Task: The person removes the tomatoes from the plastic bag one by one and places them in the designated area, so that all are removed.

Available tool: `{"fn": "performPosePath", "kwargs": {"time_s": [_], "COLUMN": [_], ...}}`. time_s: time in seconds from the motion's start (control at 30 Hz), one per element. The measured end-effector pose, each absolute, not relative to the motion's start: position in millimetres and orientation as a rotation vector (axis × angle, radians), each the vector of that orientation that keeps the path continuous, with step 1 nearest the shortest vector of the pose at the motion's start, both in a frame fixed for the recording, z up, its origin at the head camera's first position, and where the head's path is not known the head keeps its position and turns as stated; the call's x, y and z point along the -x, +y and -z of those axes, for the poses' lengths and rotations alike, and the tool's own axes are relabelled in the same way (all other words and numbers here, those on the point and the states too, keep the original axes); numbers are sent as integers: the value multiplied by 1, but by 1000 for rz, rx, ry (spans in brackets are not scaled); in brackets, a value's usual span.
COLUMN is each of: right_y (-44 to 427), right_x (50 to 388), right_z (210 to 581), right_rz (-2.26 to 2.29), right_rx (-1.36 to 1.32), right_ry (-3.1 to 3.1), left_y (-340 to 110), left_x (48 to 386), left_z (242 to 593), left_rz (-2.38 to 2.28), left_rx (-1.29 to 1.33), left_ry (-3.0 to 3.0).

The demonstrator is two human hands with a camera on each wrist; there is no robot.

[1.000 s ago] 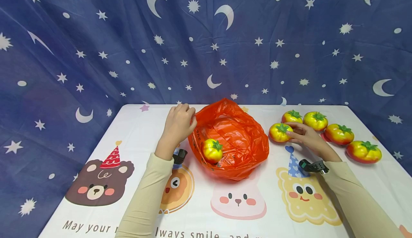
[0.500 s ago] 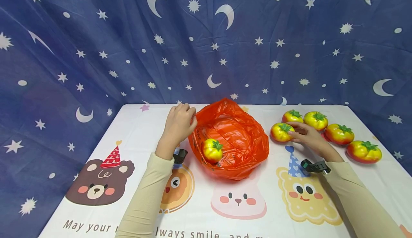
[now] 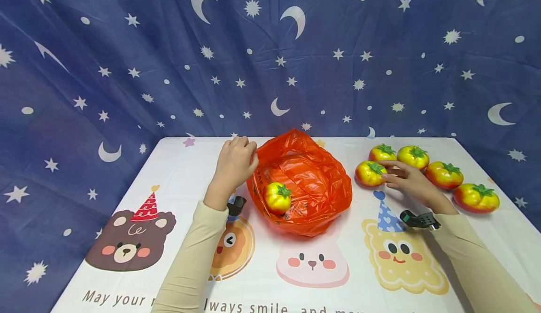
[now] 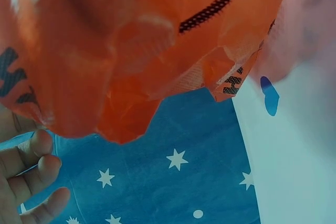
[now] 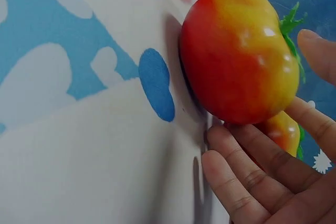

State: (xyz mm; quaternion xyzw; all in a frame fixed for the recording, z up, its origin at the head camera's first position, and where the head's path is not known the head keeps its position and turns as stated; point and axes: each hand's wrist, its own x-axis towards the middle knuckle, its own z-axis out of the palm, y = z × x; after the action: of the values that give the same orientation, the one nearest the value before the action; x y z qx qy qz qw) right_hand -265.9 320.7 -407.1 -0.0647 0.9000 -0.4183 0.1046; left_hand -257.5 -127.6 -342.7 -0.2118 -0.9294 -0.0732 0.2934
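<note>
An open red plastic bag (image 3: 325, 176) stands in the middle of the table, with one yellow-red tomato (image 3: 278, 198) inside. At its left rim my left hand (image 3: 235, 162) holds the plastic; the left wrist view shows several curled fingers beside the bag (image 4: 131, 66), but the thumb is hidden. To the right of the bag, another tomato (image 3: 371, 174) with green leaves on top rests on the table. My right hand (image 3: 410, 181) is beside that tomato (image 5: 239, 56), its thumb apart from it and its fingers extended under its edge in the right wrist view.
Behind and to the right of my right hand lie more tomatoes: one at the back (image 3: 382, 153), a second tomato (image 3: 413, 157), a third tomato (image 3: 444, 175) and a far-right tomato (image 3: 476, 198). A printed white cloth (image 3: 253, 299) covers the table. A blue starry curtain (image 3: 169, 59) hangs behind.
The tomato by my right hand has shifted slightly right and then stayed put. My right hand has eased right, its fingers loosening from it. My left hand and the bag look unchanged.
</note>
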Motion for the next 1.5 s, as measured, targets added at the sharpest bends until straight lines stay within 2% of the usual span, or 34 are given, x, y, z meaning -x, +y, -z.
{"fn": "performPosePath", "kwargs": {"time_s": [0.53,0.93,1.27,1.5], "right_y": [339,351,337,315], "right_x": [258,257,256,261], "right_z": [389,364,337,320], "right_rz": [1106,1302,1295,1377], "right_rx": [252,454,533,777], "right_ry": [2741,2682,2671,2523], "left_y": [-129,-129,-130,-130], "left_x": [259,257,259,259], "left_z": [343,343,344,344], "left_rz": [194,191,194,198], "left_rx": [554,559,562,561], "left_ry": [-2483,-2476,-2482,-2485]}}
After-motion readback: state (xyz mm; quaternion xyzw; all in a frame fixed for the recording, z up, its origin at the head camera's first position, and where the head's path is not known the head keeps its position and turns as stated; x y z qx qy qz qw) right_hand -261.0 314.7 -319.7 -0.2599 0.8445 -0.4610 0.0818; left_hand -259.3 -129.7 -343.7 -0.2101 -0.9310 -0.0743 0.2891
